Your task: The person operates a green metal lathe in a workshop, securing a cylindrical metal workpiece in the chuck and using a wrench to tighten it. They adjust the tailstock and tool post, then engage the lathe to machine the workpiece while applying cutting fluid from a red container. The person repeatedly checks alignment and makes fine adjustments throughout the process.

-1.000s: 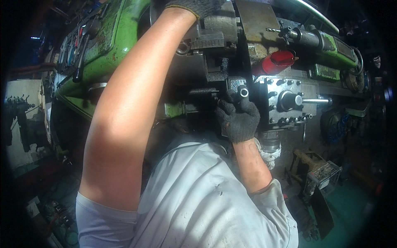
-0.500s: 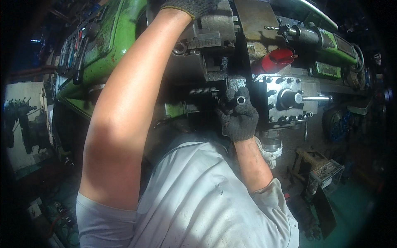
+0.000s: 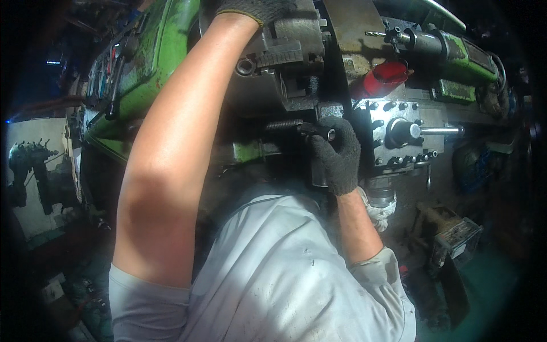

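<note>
My left hand [image 3: 256,8], in a dark knit glove, reaches across to the top of the view and lies over the large metal lathe chuck [image 3: 299,31]. Its fingers are mostly cut off or hidden there. Lower down, my right hand [image 3: 341,157] wears the same kind of glove. Its thumb and fingers close around a dark bar with a hollow round end [image 3: 327,133], which points left toward a coiled or threaded metal piece [image 3: 285,124]. In the chuck's face sits a round socket [image 3: 245,67], beside my left forearm.
Right of my right hand stands a square tool post [image 3: 393,134] with a long lever [image 3: 441,131]. Behind it are a red container [image 3: 386,78] and a tailstock [image 3: 464,60] holding a drill bit [image 3: 374,34]. The green headstock [image 3: 154,62] and hand tools [image 3: 114,80] are at left.
My right hand has shifted slightly right and turned, so the bar now shows more from its side. My left hand stays over the chuck. The view has shifted slightly.
</note>
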Demonstrator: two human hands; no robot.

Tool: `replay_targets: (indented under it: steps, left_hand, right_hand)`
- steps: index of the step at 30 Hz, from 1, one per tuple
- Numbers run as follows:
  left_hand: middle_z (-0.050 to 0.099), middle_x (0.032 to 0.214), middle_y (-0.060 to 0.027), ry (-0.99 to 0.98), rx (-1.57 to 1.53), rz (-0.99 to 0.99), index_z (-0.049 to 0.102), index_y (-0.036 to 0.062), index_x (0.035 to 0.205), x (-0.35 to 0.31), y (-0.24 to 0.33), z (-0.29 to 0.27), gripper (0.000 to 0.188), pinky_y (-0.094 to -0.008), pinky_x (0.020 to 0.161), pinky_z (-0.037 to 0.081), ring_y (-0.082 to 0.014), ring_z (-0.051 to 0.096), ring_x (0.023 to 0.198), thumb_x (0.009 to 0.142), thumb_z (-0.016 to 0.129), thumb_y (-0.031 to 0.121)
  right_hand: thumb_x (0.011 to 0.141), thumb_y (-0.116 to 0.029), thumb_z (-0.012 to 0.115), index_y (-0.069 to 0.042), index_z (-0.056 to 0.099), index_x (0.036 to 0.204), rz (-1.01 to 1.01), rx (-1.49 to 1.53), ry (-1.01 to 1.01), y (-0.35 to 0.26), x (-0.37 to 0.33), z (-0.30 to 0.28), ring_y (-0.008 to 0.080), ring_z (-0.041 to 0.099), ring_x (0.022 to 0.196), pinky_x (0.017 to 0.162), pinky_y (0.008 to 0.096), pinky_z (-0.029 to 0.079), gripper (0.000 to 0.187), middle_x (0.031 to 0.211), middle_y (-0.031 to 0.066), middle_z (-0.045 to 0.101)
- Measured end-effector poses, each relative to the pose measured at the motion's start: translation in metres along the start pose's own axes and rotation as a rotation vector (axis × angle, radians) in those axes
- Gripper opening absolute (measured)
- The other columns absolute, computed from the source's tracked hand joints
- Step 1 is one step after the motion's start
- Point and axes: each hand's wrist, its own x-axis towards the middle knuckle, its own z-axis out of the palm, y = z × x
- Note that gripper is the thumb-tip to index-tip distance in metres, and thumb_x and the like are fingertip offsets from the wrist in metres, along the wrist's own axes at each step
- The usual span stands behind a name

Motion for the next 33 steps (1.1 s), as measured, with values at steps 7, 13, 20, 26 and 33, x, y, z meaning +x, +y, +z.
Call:
replay_targets:
  steps: [7, 13, 20, 26, 33]
  left_hand:
    - [0.071, 0.103, -0.0204, -0.029, 0.026, 0.008, 0.069, 0.0065, 0.103, 0.003, 0.001, -0.004, 0.046, -0.0552, 0.093, 0.045, -0.0408, 0.066, 0.105, 0.101, 0.052, 0.049]
    - [0.070, 0.100, -0.0227, -0.032, 0.031, -0.006, 0.068, 0.0077, 0.100, 0.004, 0.010, 0.003, 0.044, -0.0560, 0.090, 0.046, -0.0415, 0.066, 0.100, 0.101, 0.052, 0.049]
    - [0.070, 0.098, -0.0215, 0.004, 0.037, 0.008, 0.067, 0.0085, 0.101, 0.003, 0.005, 0.008, 0.044, -0.0561, 0.089, 0.046, -0.0422, 0.066, 0.098, 0.101, 0.052, 0.050]
    - [0.070, 0.098, -0.0211, 0.071, 0.030, 0.048, 0.067, 0.0086, 0.101, 0.004, 0.004, 0.020, 0.042, -0.0566, 0.087, 0.047, -0.0426, 0.066, 0.097, 0.101, 0.054, 0.049]
    - [0.071, 0.094, -0.0206, 0.059, 0.071, 0.040, 0.068, 0.0088, 0.097, 0.006, 0.003, 0.010, 0.040, -0.0562, 0.083, 0.048, -0.0436, 0.066, 0.093, 0.100, 0.057, 0.047]
  right_hand:
    - [0.085, -0.008, 0.080, -0.002, 0.069, 0.116, -0.053, -0.101, -0.015, -0.008, -0.004, -0.001, 0.0189, 0.065, 0.099, 0.090, 0.0343, 0.052, 0.033, 0.108, 0.0101, 0.071]
    - [0.081, -0.009, 0.086, -0.003, 0.072, 0.112, 0.011, -0.082, -0.007, -0.010, -0.005, -0.007, 0.0162, 0.066, 0.099, 0.090, 0.0333, 0.053, 0.035, 0.106, 0.0063, 0.071]
    - [0.080, -0.011, 0.087, -0.003, 0.072, 0.108, 0.052, -0.082, -0.076, -0.015, -0.003, -0.016, 0.0153, 0.065, 0.093, 0.086, 0.0325, 0.053, 0.033, 0.099, 0.0050, 0.071]
    - [0.081, -0.019, 0.088, -0.002, 0.071, 0.104, -0.007, -0.087, -0.065, -0.003, -0.004, -0.024, 0.0165, 0.061, 0.079, 0.075, 0.0340, 0.053, 0.033, 0.089, 0.0076, 0.069]
    - [0.082, -0.021, 0.089, -0.003, 0.070, 0.100, 0.057, -0.026, -0.104, -0.006, -0.006, -0.029, 0.0141, 0.058, 0.078, 0.073, 0.0322, 0.052, 0.032, 0.087, 0.0055, 0.066]
